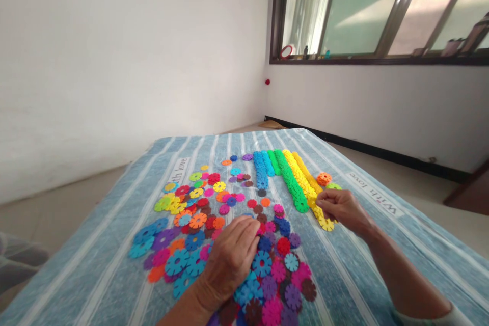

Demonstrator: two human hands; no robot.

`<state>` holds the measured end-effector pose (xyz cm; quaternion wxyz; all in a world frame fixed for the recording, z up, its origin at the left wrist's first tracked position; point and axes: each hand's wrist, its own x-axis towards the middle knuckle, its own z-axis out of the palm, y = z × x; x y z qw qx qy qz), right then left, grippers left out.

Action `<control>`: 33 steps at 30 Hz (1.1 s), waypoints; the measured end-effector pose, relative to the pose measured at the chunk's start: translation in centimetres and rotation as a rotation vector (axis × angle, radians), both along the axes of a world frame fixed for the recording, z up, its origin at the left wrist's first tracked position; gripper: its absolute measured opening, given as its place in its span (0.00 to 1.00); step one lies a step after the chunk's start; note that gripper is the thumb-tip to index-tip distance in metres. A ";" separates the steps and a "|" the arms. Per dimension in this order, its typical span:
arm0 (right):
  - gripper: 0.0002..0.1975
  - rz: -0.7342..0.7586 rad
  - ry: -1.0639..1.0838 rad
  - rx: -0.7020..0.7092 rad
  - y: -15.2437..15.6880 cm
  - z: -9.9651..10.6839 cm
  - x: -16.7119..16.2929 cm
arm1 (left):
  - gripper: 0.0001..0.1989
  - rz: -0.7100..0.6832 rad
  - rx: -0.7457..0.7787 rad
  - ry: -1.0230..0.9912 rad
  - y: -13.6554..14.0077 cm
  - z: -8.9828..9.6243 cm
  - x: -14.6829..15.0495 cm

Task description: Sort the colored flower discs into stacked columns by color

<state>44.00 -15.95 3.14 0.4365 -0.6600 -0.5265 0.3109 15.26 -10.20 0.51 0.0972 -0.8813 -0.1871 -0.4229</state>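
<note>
My right hand (pixel 340 206) is in a pinch at the side of the overlapping row of yellow notched plastic discs (pixel 301 175). A yellow disc (pixel 312 200) shows at its fingertips. My left hand (pixel 233 252) rests palm down on the loose pile of mixed discs (pixel 269 285), fingers together and bent. Its fingertips touch the pile near a pinkish-red disc (pixel 261 228); anything under them is hidden. Left of the yellow row run a green row (pixel 288 181) and a blue row (pixel 261 170), both of overlapping discs.
Orange discs (pixel 324 179) and a lime disc (pixel 334 186) lie right of the rows. More loose discs (pixel 178 204) spread to the left. Everything lies on a blue striped cloth (pixel 103 244). Beyond the table are a white wall (pixel 133 46) and a window (pixel 362 10).
</note>
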 end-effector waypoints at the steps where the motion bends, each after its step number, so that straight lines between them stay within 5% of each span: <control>1: 0.12 -0.016 -0.043 -0.014 -0.3 0.0 1.0 | 0.12 0.002 -0.001 0.001 0.1 0.0 0.0; 11: 0.11 -0.047 -0.362 -0.219 -2.5 -0.9 6.3 | 0.11 0.021 0.038 0.002 0.6 -0.4 -0.1; 33: 0.09 0.041 -0.320 -0.300 -3.0 -2.0 7.1 | 0.11 0.039 0.065 0.038 0.7 -0.6 -0.3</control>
